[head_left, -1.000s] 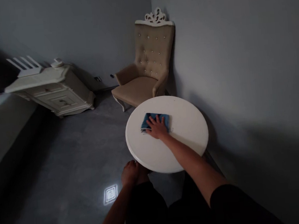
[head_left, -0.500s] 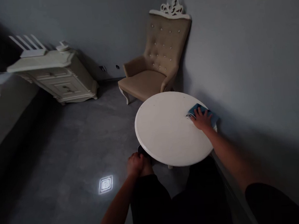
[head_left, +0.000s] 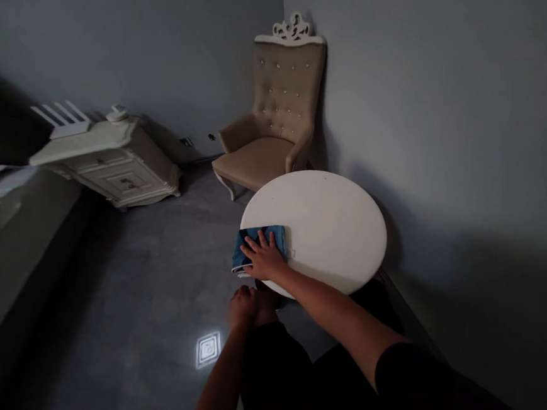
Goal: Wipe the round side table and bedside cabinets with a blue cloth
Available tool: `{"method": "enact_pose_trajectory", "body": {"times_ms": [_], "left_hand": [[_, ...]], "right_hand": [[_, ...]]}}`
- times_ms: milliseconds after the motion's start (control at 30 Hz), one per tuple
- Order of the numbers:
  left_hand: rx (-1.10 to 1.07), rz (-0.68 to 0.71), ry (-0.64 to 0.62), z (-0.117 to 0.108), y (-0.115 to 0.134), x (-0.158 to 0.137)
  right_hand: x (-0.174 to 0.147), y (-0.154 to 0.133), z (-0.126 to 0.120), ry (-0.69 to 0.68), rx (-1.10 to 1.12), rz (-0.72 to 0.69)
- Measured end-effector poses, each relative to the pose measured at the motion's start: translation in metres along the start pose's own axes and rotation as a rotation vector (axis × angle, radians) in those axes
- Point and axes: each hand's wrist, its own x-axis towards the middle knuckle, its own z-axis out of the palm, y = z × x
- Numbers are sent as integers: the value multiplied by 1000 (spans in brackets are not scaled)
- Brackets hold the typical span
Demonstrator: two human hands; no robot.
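Observation:
My right hand [head_left: 264,258] lies flat with its fingers spread, pressing on a folded blue cloth [head_left: 276,233]. That cloth is at the left edge of a round white table [head_left: 332,225], and part of it sticks out past the rim. Small dark marks show on the tabletop just right of the cloth. Below the table's left edge, my left hand [head_left: 243,305] rests against my bare knee [head_left: 266,305] with its fingers curled in. I see nothing in it, and it is slightly blurred.
A tan tufted armchair [head_left: 269,148] stands behind the table in the corner. At the left are a cream cabinet [head_left: 119,166] with a white router [head_left: 69,127] on it, and a bed [head_left: 19,219]. The grey wall [head_left: 437,122] runs close along the table's right side.
My right hand has swept the cloth from the table's right edge across to its left edge. My left hand stays at the knee. The view has tilted and shifted slightly.

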Motion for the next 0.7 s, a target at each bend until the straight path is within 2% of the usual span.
{"method": "enact_pose_trajectory", "body": {"times_ms": [67,133,300,400,467,533,600,700], "left_hand": [[-14,4,-14,3,3,1],[-30,20,-12,5,5,3],[-26,54,-16,6,8,10],[-27,66,-25,4,8,15],[-22,73,-32,4,9,17],[-17,76,-42,4,10,19],[-18,70,-45,3,12,19],[-16,64,-37,2,14,20]], "right_hand": [[-22,46,-9,-10,-5,41],[-52,106,-23,-28,-24,141],[-155,258,-58,-85,-150,469],[-200,310,-63,-81,-226,658],[-209,318,-59,-67,-247,726],[-200,303,-54,-57,-259,730],[-176,269,-49,-61,-237,668],[-126,192,-39,-89,-122,456]]}}
